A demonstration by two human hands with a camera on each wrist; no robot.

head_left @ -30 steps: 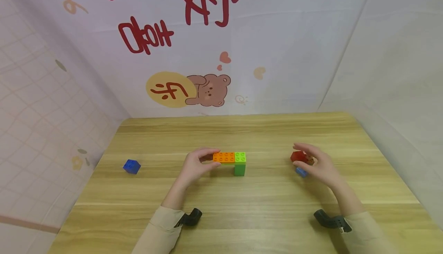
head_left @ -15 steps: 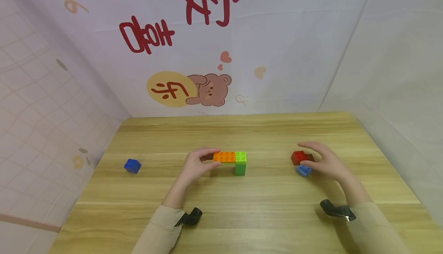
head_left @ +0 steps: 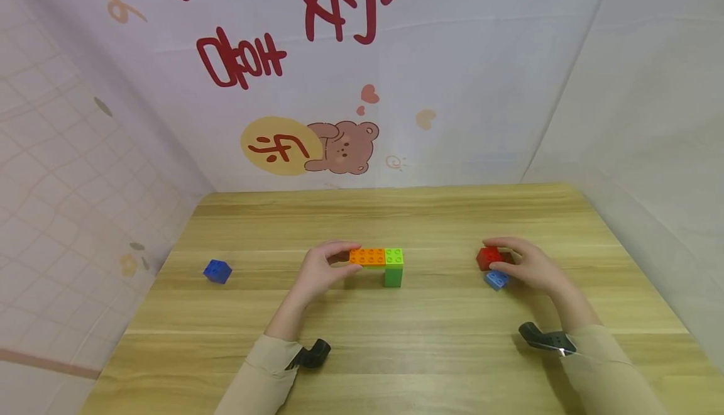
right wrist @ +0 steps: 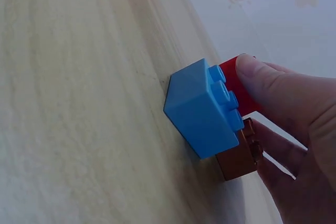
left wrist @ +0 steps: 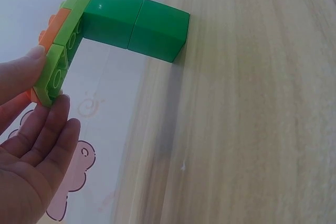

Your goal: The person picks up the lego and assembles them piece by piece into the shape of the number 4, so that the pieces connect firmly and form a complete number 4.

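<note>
My left hand [head_left: 318,271] pinches the free end of a built piece. This piece has an orange brick [head_left: 366,256] and lime bricks [left wrist: 68,40] along its top. Two stacked green bricks [left wrist: 136,24] form a leg under its right end, standing on the table. On the right, my right hand [head_left: 530,264] pinches a red brick [head_left: 488,256] between thumb and fingers. Beside it on the table sit a light blue brick [right wrist: 199,114], nearer me, and a brown brick [right wrist: 237,158], partly hidden by the hand in the head view.
A dark blue brick [head_left: 217,271] lies alone at the left of the wooden table [head_left: 430,352]. White printed cloth [head_left: 464,88] hangs behind the table and at both sides. Each wrist carries a black camera mount [head_left: 313,354].
My right hand first drew back slightly to the right, uncovering the red and light blue bricks, then came back left and its fingers closed on the red brick. The left hand stays in place.
</note>
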